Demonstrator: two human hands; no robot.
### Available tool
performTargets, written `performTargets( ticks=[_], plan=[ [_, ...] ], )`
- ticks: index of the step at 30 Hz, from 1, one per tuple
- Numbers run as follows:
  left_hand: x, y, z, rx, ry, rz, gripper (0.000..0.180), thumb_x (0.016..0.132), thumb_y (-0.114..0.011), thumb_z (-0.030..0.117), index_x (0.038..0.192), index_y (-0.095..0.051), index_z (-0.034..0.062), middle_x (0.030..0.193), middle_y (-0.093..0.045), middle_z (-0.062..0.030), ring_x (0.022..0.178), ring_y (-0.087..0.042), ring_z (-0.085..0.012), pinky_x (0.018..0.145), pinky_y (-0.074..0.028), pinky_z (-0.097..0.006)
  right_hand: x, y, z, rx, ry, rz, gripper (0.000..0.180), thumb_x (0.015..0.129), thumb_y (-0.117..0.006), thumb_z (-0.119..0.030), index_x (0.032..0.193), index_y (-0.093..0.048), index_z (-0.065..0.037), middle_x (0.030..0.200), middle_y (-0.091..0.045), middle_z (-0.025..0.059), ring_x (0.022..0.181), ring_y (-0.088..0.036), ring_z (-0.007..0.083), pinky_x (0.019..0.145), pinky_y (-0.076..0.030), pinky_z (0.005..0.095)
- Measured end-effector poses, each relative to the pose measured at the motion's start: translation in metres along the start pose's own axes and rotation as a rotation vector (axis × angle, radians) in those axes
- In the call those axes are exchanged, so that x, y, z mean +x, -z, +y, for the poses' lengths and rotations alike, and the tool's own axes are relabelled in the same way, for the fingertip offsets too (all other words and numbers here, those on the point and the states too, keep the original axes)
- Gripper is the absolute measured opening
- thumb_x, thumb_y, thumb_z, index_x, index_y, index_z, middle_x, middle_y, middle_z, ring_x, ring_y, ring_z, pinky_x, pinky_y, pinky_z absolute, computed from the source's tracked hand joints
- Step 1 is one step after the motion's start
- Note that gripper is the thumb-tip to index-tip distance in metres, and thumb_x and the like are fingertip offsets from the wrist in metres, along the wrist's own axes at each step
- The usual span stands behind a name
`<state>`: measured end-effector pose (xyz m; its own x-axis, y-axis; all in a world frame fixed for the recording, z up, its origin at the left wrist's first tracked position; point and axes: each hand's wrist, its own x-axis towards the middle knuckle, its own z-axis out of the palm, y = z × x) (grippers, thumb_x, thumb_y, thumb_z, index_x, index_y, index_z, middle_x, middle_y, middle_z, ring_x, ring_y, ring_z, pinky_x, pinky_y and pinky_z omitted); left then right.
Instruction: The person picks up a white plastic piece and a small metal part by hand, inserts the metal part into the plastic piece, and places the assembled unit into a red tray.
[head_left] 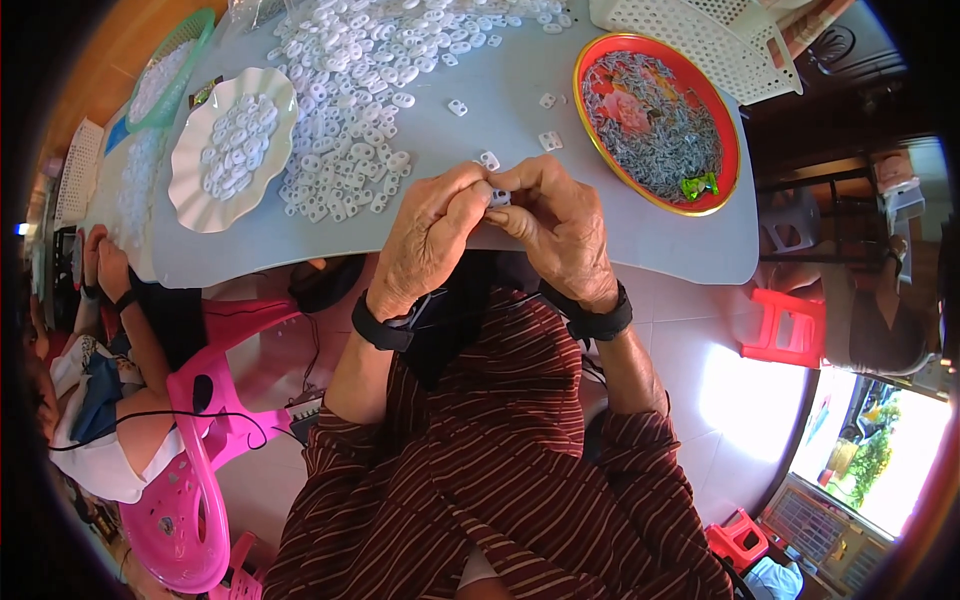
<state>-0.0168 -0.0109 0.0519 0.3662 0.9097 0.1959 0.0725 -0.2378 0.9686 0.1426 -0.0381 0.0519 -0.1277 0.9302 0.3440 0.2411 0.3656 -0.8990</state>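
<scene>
White plastic, small and oblong, the held piece [499, 198] sits right at the meeting of both sets of fingers, so neither hand is nearer to it. The left hand [425, 235] pinches from its left, thumb and forefinger closed against that side; the right hand [565, 230] closes from the other side, its thumb bent beneath. Both grasp the one piece, held over the near part of the worktop [660, 230]. Its long axis seems to run across, from one hand's fingertips to the other's (much is covered, so the exact tilt is uncertain), with dark openings facing up.

Just beyond the fingers, close to the left forefinger, lies a loose piece [489, 160], its long axis slanting. Farther out, to the right of the fingers, is another piece [550, 141], lying nearer to the right hand. Left of the fingers and running away beyond them spreads the heap [345, 180]; past it, farther left, stands the scalloped plate [186, 195] with similar pieces. Well to the right and slightly beyond the fingers is the red tray [733, 165], bearing thin grey bits [650, 150], nearer the right hand than the left.
</scene>
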Motion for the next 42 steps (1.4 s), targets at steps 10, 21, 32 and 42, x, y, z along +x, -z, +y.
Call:
performTargets(
  ticks=[10, 21, 32, 42],
  plan=[
    [-0.001, -0.002, 0.003, 0.0, -0.014, -0.033, 0.019, 0.088, -0.045, 0.012, 0.093, -0.053, -0.0051, 0.065, -0.048, -0.0138, 0.056, -0.043, -0.0216, 0.055, -0.04, -0.032, 0.002, 0.001, 0.001, -0.057, 0.067, 0.006, 0.016, 0.078, -0.07, -0.002, 0.088, -0.057, 0.001, 0.081, -0.067, 0.0092, 0.074, -0.066, 0.0165, 0.065, -0.051, 0.027],
    [-0.001, -0.003, 0.0, -0.046, -0.015, 0.009, 0.02, 0.092, -0.047, 0.015, 0.091, -0.052, -0.0036, 0.063, -0.046, -0.0099, 0.056, -0.042, -0.0163, 0.053, -0.038, -0.032, 0.006, 0.006, -0.008, 0.255, -0.216, -0.004, 0.016, 0.094, -0.053, -0.009, 0.099, -0.064, 0.002, 0.077, -0.059, 0.0009, 0.064, -0.051, 0.0055, 0.061, -0.044, 0.0203],
    [-0.003, -0.004, -0.001, -0.029, -0.187, 0.06, 0.015, 0.091, -0.051, 0.012, 0.09, -0.05, -0.0032, 0.069, -0.051, -0.0121, 0.058, -0.049, -0.0172, 0.053, -0.04, -0.031, 0.006, 0.003, -0.007, 0.224, -0.222, 0.017, 0.014, 0.09, -0.059, -0.009, 0.099, -0.061, 0.002, 0.08, -0.061, 0.002, 0.067, -0.054, 0.006, 0.062, -0.044, 0.0201],
    [0.0, -0.001, -0.004, -0.052, -0.255, 0.301, 0.012, 0.091, -0.052, 0.009, 0.086, -0.054, -0.0009, 0.066, -0.049, -0.0057, 0.053, -0.044, -0.0091, 0.049, -0.037, -0.026, 0.049, 0.015, -0.018, 0.04, -0.199, 0.011, 0.012, 0.089, -0.057, -0.004, 0.098, -0.059, 0.003, 0.078, -0.062, 0.0053, 0.065, -0.056, 0.0081, 0.058, -0.046, 0.0219]
  ],
)
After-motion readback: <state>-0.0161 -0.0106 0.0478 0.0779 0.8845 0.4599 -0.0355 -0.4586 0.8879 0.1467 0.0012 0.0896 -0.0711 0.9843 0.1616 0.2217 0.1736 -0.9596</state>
